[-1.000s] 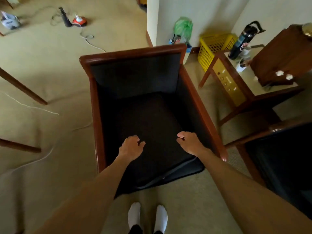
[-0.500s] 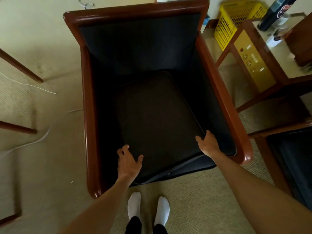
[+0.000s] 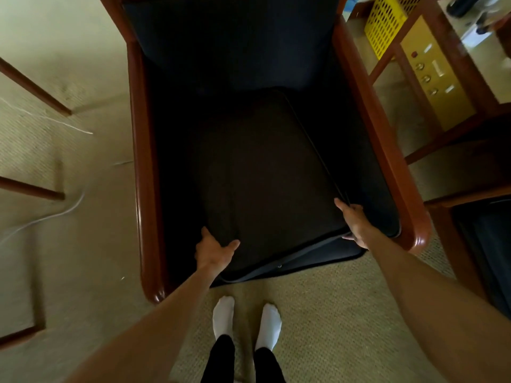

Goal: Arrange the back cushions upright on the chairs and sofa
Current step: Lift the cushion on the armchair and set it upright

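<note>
A dark cushion [image 3: 265, 172] lies flat on the seat of a wooden-framed armchair [image 3: 384, 139], its front edge reaching out over the seat's front. My left hand [image 3: 214, 248] holds the cushion's front left corner, thumb on top and fingers under the edge. At the front right corner my right hand [image 3: 352, 221] grips the cushion's side edge. The chair's dark padded back [image 3: 229, 37] stands bare behind the cushion.
A second dark chair [image 3: 486, 244] stands at the right. A wooden side table [image 3: 448, 78] with a yellow panel and a yellow basket [image 3: 387, 20] are at the upper right. Wooden legs [image 3: 36, 87] and a white cable [image 3: 41, 217] cross the carpet at left.
I have leaned closer over the chair. Both hands dropped from above the seat to the cushion's front corners and closed on its edges.
</note>
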Action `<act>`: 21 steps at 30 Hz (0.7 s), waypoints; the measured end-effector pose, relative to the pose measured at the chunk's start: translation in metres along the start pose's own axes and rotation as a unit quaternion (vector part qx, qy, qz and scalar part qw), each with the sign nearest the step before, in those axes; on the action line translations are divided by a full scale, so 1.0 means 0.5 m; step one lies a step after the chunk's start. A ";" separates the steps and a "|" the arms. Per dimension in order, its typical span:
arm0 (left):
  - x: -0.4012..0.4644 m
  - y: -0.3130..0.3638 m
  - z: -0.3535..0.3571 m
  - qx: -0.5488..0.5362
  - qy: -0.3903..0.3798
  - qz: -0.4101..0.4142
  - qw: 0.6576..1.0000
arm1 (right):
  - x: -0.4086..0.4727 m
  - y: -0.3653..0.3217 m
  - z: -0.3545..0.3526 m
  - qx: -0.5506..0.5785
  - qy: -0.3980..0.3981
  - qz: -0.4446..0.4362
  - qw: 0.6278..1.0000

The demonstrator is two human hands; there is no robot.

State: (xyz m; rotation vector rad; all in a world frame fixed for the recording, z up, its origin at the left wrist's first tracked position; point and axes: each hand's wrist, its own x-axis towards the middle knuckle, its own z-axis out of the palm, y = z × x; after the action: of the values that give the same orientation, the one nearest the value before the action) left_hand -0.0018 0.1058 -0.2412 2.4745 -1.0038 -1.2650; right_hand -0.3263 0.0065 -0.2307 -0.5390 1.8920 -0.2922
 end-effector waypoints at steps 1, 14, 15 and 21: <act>0.005 -0.004 0.002 0.006 0.001 0.003 1.000 | 0.000 0.002 -0.003 0.002 -0.005 0.003 1.000; -0.051 0.027 -0.030 -0.094 -0.058 -0.035 0.993 | -0.185 -0.135 -0.089 -0.051 -0.096 -0.091 0.990; -0.064 0.040 -0.030 -0.120 -0.068 -0.046 0.989 | -0.211 -0.163 -0.100 -0.051 -0.086 -0.105 0.989; -0.116 0.111 -0.017 -0.182 -0.152 -0.045 0.970 | -0.372 -0.267 -0.104 -0.036 -0.022 -0.219 0.975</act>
State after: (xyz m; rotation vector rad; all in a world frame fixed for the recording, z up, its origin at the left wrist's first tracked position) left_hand -0.0455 0.1001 -0.1737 2.1071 -0.6447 -1.7212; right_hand -0.2878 -0.0194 -0.0005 -1.0059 1.7326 -0.4941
